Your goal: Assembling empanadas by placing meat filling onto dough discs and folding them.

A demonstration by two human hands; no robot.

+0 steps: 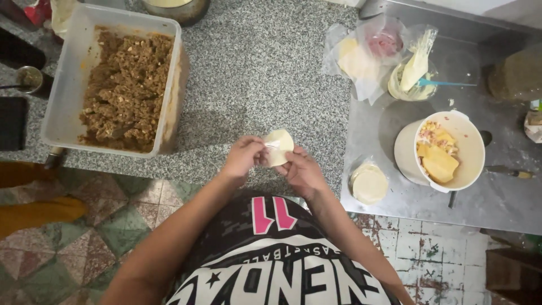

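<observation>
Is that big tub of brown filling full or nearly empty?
Fairly full: the brown filling covers the tub bottom in a heaped layer, below the rim.

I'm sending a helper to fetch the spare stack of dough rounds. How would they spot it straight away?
Go to the steel table on the right of the granite counter. Near its front left corner, beside the white bowl, lies a stack of pale dough rounds in clear wrap. Unlike the bags further back, it is flat, round and alone.
</observation>
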